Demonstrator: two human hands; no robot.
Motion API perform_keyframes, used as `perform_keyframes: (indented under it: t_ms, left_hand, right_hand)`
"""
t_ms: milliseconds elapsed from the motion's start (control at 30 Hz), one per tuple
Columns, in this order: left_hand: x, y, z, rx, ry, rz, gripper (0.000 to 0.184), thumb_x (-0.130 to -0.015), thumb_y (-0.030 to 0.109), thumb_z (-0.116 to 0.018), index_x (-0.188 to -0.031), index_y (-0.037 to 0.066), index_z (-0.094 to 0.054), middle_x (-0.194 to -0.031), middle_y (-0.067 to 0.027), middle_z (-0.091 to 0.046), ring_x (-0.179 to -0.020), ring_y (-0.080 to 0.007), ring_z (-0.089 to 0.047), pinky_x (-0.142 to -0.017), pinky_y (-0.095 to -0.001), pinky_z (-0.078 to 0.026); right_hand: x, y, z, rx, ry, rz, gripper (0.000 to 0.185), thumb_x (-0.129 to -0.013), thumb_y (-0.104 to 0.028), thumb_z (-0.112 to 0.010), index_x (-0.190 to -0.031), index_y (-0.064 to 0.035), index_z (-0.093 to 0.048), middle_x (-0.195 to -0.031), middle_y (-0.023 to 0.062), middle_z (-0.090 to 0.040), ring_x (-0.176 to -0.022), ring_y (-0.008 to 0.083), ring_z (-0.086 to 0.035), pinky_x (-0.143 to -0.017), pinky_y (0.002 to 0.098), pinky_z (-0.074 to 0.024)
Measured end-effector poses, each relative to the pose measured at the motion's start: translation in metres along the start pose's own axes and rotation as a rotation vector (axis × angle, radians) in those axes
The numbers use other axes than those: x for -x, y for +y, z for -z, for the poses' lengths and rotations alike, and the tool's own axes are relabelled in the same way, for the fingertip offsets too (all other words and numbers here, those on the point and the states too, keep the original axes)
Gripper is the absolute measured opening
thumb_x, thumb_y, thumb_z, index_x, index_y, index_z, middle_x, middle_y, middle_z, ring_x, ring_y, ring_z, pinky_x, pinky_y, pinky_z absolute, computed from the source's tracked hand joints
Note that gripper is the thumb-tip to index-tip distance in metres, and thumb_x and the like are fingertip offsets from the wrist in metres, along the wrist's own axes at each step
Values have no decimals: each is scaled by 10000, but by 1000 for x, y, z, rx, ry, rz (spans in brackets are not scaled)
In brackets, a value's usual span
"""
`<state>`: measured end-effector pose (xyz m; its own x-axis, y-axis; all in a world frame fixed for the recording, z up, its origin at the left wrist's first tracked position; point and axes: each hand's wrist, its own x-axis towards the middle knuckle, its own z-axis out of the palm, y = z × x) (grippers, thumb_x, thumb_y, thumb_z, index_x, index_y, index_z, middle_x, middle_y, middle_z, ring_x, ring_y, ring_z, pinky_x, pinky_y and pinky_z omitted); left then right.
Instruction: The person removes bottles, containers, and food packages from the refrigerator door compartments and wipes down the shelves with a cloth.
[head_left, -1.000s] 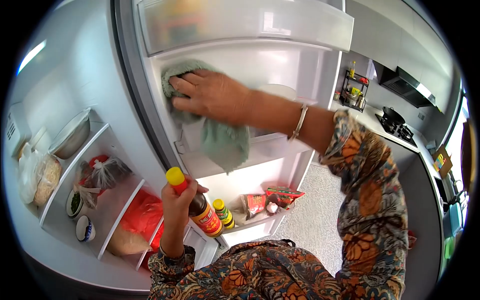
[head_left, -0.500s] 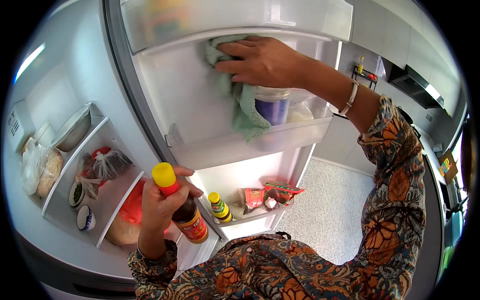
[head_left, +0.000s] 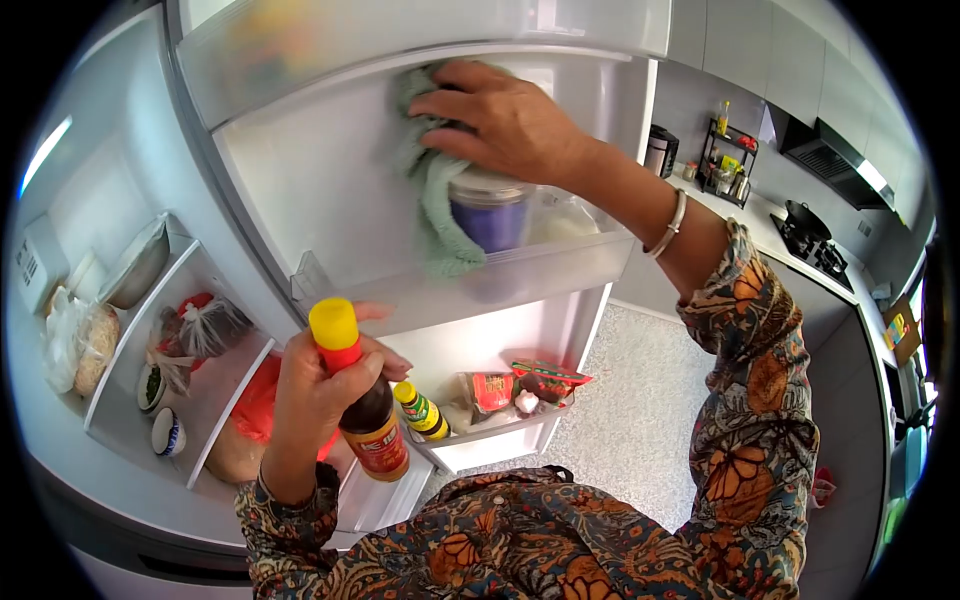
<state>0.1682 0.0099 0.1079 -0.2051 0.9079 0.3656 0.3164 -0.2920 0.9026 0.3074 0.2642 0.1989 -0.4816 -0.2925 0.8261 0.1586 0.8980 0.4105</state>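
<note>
My left hand point(head_left: 335, 375) is wrapped round the neck of a dark sauce bottle point(head_left: 376, 440) with a yellow cap and a red and yellow label. The bottle is held slightly tilted in front of the open fridge. Higher up, my right hand point(head_left: 510, 120) grips a green cloth point(head_left: 440, 200) and presses it against the inner wall of the fridge door point(head_left: 300, 150). Part of the cloth hangs down over the door shelf point(head_left: 560, 262). Just below that hand, a jar with a purple label point(head_left: 490, 215) stands in the shelf beside a pale plastic bag point(head_left: 565, 222).
In the lower door shelf are a yellow-capped bottle point(head_left: 421, 412), red packets point(head_left: 490, 391) and a garlic bulb point(head_left: 526, 401). Fridge shelves at left hold a metal bowl point(head_left: 138, 265), bagged food point(head_left: 210, 325) and a small bowl point(head_left: 168, 432). A stove point(head_left: 810, 245) stands far right.
The view has shifted, showing more of the kitchen at right. The door appears further left. My right hand still presses the cloth to the door, and my left still holds the bottle.
</note>
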Motion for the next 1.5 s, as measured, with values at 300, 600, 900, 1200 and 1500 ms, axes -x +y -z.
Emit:
perform_keyframes:
  t_ms: [300,600,900,1200,1500]
  left_hand:
    - [-24,23,-36,30,-132,-56,456,-779,64,-551,-1202,-105,-523,-849,-145,-690,-750,-175,-661,-742,-301,-532]
    - [-13,47,-33,-216,-324,-10,368,-750,-19,-560,-1109,-80,-610,-912,-97,-693,-732,-106,-630,-732,-240,-494]
    - [-17,59,-13,-107,-243,32,557,-775,58,-561,-1300,-93,-452,-796,-104,-672,-730,-139,-639,-749,-277,-518]
    - [-77,55,-30,-140,-297,55,668,-862,145,-586,-1452,34,-296,-797,-59,-611,-699,-144,-619,-694,-284,-517]
    - [-91,50,-32,-254,-273,97,690,-846,105,-555,-1469,55,-263,-781,-88,-613,-691,-163,-625,-693,-309,-537]
  right_hand:
    - [-45,-17,-2,-143,-79,170,209,-781,-75,-628,-986,-52,-597,-968,103,-599,-864,316,-611,-727,387,-516]
    - [-33,-44,46,-335,389,85,238,-772,-2,-607,-1002,-65,-605,-896,94,-626,-761,268,-621,-691,333,-511]
    - [65,-17,129,-710,653,-376,227,-919,-5,-527,-1142,17,-560,-1055,79,-641,-906,106,-618,-816,236,-502]
    - [73,11,66,360,43,137,355,-811,-88,-591,-1163,-42,-584,-1153,137,-584,-1067,276,-582,-897,374,-501]
    - [21,39,-2,336,-86,406,487,-811,-164,-531,-1292,-222,-489,-1318,61,-481,-1072,190,-541,-852,304,-518]
